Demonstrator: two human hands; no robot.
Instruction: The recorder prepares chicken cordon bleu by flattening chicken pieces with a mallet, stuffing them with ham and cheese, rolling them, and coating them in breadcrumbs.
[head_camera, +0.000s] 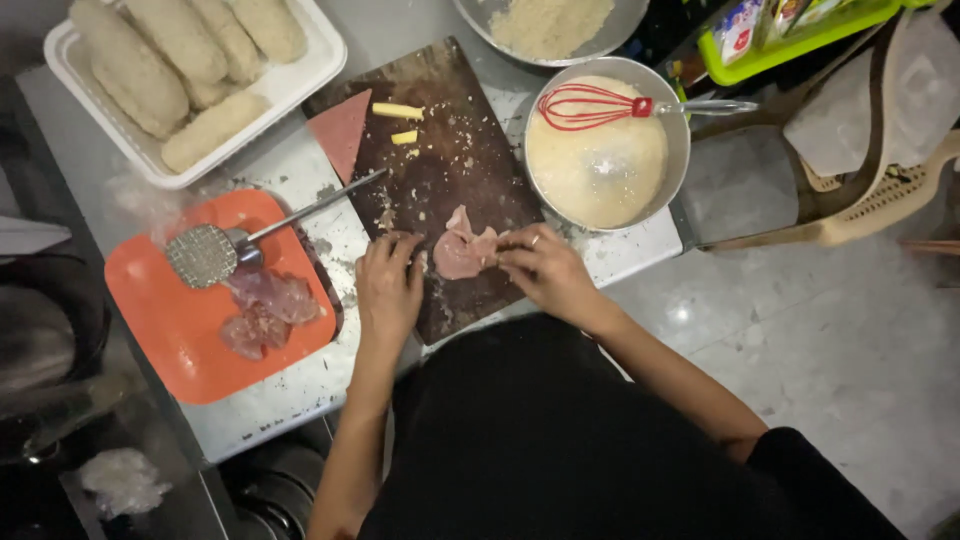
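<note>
Meanwhile both hands (390, 285) (545, 270) pinch a raw meat slice (462, 250) on the dark board (450, 170), grey counter (290, 390) over pale tiles (850, 330).

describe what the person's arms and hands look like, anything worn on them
Both forearms are bare, with no gloves or watch in view. The right hand has a thin ring on one finger; the left hand shows no ring. A dark sleeve covers the right upper arm, matching the black top.
</note>
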